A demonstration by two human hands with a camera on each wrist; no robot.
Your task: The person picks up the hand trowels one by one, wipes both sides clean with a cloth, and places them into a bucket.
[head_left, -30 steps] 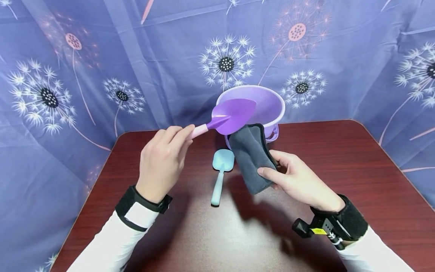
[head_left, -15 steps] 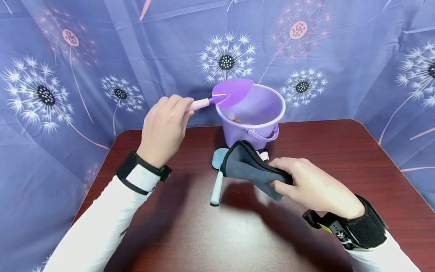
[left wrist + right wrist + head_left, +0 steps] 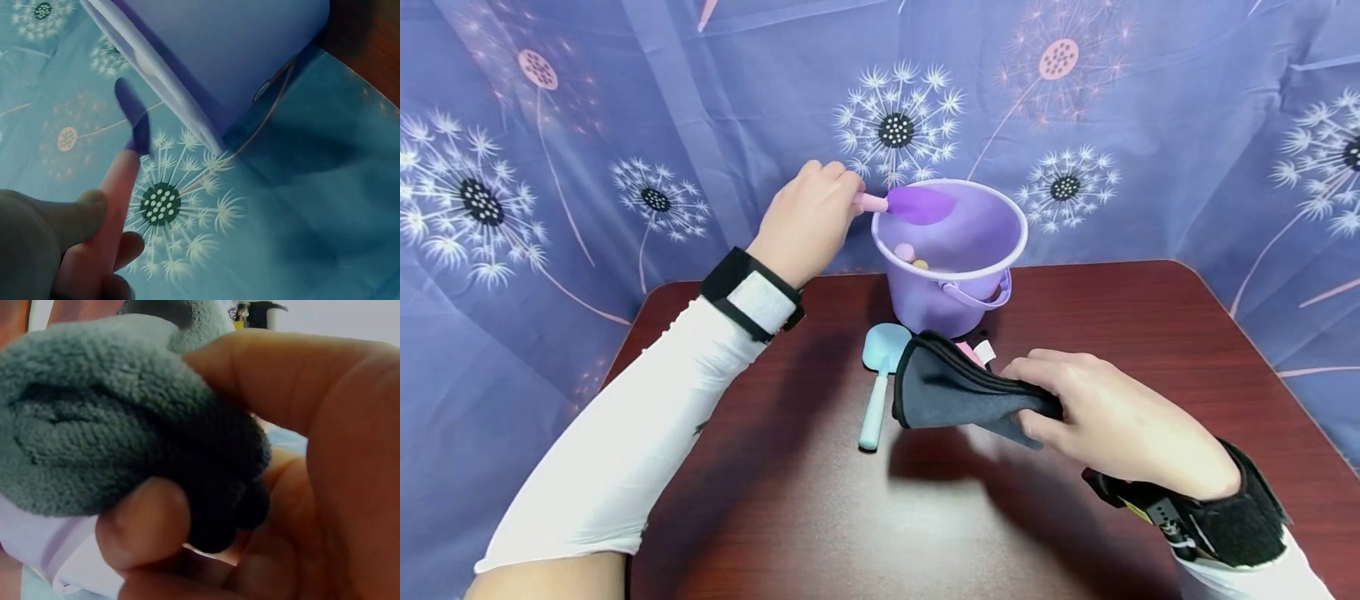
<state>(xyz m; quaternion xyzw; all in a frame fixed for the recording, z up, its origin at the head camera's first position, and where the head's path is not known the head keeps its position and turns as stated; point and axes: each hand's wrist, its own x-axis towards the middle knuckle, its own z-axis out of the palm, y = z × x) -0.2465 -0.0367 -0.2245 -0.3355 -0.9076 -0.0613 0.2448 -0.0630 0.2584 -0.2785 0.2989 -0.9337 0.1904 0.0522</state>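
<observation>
My left hand (image 3: 808,221) grips the pink handle of a purple toy shovel (image 3: 921,205) and holds its blade over the mouth of a lilac bucket (image 3: 925,300). In the left wrist view the shovel's handle (image 3: 103,225) lies between thumb and fingers, with the blade near the bucket's rim. A folded dark grey cloth (image 3: 962,392) with black edging hangs above the table, pinched between the thumb and fingers of my right hand (image 3: 1097,417). Up close in the right wrist view, the cloth (image 3: 69,437) looks fluffy.
On the table (image 3: 1150,358), a light blue toy shovel (image 3: 874,408) lies in front of the bucket. A pink thing with a white tag (image 3: 985,351) is partly hidden behind the cloth. Small pink and yellow pieces (image 3: 905,252) sit inside the bucket. A dandelion-print curtain (image 3: 760,125) hangs behind.
The purple shovel has gone from beside the cloth, up and away to over the bucket's mouth. My right hand has drawn the cloth back towards me and right, and the cloth has turned.
</observation>
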